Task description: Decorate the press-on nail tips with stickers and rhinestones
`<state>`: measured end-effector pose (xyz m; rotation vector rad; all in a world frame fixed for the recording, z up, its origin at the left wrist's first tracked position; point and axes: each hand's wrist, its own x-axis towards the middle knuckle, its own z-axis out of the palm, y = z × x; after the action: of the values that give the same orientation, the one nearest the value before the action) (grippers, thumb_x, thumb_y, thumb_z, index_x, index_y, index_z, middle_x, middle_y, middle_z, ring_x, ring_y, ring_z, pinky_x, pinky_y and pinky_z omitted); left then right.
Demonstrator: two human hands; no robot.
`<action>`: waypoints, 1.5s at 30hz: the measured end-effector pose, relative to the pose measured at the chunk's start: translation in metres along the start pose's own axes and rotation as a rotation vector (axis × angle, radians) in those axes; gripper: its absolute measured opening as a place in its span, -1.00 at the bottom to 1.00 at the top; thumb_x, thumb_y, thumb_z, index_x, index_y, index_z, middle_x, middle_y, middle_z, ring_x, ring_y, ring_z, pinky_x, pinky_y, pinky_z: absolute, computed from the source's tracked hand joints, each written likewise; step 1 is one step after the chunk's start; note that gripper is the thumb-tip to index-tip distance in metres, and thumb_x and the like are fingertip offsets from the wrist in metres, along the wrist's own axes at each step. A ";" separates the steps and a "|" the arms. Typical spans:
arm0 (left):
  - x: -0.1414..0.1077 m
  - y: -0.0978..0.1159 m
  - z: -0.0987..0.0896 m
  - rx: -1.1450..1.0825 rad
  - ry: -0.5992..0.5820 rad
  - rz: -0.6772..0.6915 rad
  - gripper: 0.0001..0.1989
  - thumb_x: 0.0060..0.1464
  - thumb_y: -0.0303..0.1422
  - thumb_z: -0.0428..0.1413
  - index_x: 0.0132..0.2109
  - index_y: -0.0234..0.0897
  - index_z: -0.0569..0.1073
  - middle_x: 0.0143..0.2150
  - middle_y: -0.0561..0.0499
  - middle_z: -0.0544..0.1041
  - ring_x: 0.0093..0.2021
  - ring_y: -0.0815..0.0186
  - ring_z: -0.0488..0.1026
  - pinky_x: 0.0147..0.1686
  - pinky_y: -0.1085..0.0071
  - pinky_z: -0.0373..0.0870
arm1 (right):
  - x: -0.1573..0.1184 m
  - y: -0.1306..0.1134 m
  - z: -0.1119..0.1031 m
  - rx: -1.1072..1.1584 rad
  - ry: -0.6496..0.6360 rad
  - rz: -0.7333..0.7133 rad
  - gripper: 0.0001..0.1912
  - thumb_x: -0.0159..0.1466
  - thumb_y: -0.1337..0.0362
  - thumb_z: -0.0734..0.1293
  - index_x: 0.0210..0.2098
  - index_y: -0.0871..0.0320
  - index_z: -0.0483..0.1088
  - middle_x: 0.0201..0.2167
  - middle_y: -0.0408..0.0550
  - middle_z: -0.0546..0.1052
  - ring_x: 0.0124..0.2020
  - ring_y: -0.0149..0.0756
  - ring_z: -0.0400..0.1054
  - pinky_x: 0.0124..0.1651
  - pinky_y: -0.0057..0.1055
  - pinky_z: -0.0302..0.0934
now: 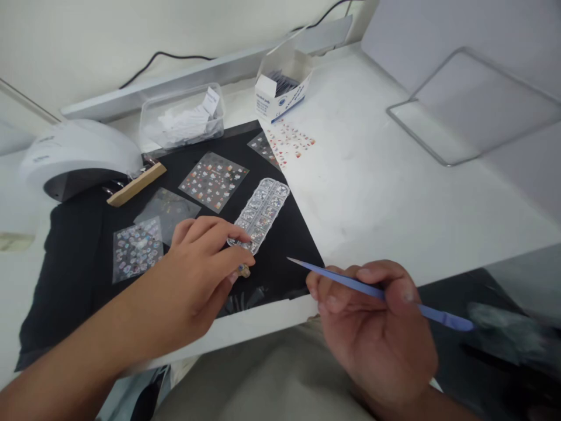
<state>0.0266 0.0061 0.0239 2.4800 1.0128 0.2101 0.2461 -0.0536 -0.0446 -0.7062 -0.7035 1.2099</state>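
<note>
My left hand (197, 278) is over the black mat (280, 263), its fingers bent together at the near end of a clear compartment case (263, 210) filled with small shiny gems. Beneath its fingertips shows a small gold and blue piece (243, 270); whether the fingers grip it is unclear. My right hand (372, 327), palm turned up, holds blue tweezers (355, 285) between thumb and fingers. The tweezers' pointed tip is directed left, above the mat and apart from the case.
Sticker sheets (213, 181) lie on the mat. A wooden holder (137, 185) stands beside a white domed lamp (83, 152). Behind are a clear plastic bin (182, 117) and an open box of pads (283, 88). A metal frame (447, 164) stands at the right.
</note>
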 end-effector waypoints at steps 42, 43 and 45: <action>-0.036 -0.009 -0.014 -0.043 0.187 -0.105 -0.81 0.30 -0.51 -0.05 -0.28 -0.23 0.37 -0.29 0.01 0.46 -0.24 0.23 0.35 -0.22 0.20 0.27 | 0.040 -0.022 -0.009 -0.362 -0.205 -0.391 -0.81 0.32 0.14 0.36 -0.20 0.04 0.60 -0.49 -0.07 0.62 -0.46 -0.19 0.49 -0.32 -0.15 0.41; -0.033 -0.008 -0.010 -0.057 0.186 -0.108 -0.80 0.30 -0.51 -0.05 -0.27 -0.23 0.40 -0.28 0.01 0.47 -0.22 0.22 0.35 -0.22 0.19 0.26 | 0.044 -0.024 -0.013 -0.426 -0.213 -0.483 -0.81 0.31 0.13 0.38 -0.20 0.04 0.60 -0.48 -0.06 0.63 -0.48 -0.19 0.50 -0.33 -0.14 0.43; -0.027 -0.007 -0.003 -0.074 0.182 -0.117 -0.81 0.30 -0.51 -0.03 -0.22 -0.22 0.45 -0.24 0.00 0.51 -0.19 0.20 0.36 -0.21 0.18 0.26 | 0.051 -0.029 -0.025 -0.655 -0.199 -0.521 -0.81 0.28 0.05 0.41 -0.22 -0.02 0.60 -0.45 -0.04 0.63 -0.41 -0.14 0.55 -0.29 -0.09 0.46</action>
<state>0.0019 -0.0075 0.0246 2.3590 1.1974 0.4350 0.2929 -0.0125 -0.0309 -0.8670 -1.3853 0.5602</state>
